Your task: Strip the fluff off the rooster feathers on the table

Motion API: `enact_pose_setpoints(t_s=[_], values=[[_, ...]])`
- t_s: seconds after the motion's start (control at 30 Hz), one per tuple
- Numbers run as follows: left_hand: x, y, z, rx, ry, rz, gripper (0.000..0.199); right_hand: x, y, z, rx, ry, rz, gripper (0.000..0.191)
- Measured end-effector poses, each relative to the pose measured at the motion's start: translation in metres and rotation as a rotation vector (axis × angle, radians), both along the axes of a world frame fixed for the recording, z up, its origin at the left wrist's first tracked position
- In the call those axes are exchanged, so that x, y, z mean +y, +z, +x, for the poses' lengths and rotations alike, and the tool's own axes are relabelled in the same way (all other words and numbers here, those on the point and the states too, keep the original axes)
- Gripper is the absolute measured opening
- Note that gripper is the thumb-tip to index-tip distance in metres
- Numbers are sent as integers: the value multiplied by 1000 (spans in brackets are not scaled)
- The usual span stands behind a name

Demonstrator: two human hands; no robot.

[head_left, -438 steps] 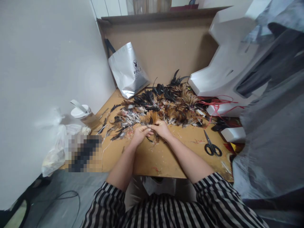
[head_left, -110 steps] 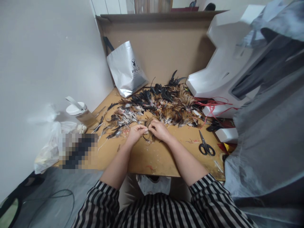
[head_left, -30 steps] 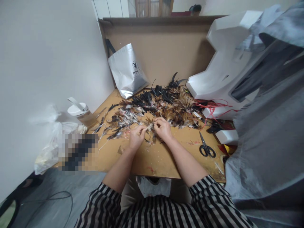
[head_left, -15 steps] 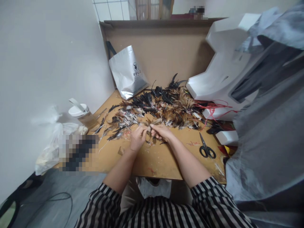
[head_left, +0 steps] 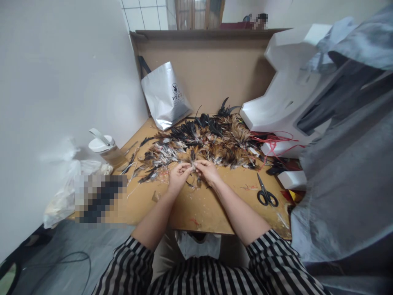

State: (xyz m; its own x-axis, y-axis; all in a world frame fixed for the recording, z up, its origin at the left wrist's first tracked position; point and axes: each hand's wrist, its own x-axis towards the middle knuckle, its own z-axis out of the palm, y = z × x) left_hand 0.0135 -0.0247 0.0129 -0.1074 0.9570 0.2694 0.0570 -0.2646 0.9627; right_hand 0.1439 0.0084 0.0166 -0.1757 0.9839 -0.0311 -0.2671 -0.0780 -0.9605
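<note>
My left hand [head_left: 180,176] and my right hand [head_left: 207,172] meet over the middle of the wooden table [head_left: 196,209]. Both pinch the base of a small bunch of brown and dark feathers [head_left: 193,155], whose tips fan out away from me. The fingertips hide the lower ends of that bunch. Just beyond my hands spreads a wide pile of feathers [head_left: 211,135], black at the back, brown to the right, whitish and mixed to the left. A few loose feathers and bits of fluff lie under my hands.
Black-handled scissors [head_left: 267,196] lie at the right, near red strings [head_left: 276,141] and a white foam block [head_left: 288,90]. A silver bag [head_left: 166,98] leans at the back left. A lidded jug [head_left: 107,149] and a plastic bag [head_left: 66,188] stand left. Grey cloth [head_left: 346,184] hangs right.
The feathers between my fingers have turned from spreading sideways to pointing more upright and away from me. My left fingers have shifted slightly. The camera view has tilted a little.
</note>
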Motion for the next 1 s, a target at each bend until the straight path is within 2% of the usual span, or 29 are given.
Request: enact_pose_setpoints(t_s=[0.13,0.3,0.6,0.83,1.0], values=[[5,-2,-2,-148,-52,-168,36,-5,-3,-6,-53,-39,65,24],[7,-3,-3,-195,-102,-228,38,-6,2,-6,-109,-90,107,24],[7,-4,-2,-92,-74,-200,31,0,5,3,-310,-113,233,18],[7,-3,-6,-8,-111,-57,25,0,7,10,-433,-15,278,16],[8,-3,-6,18,-122,-52,23,1,7,12,-461,39,291,17]])
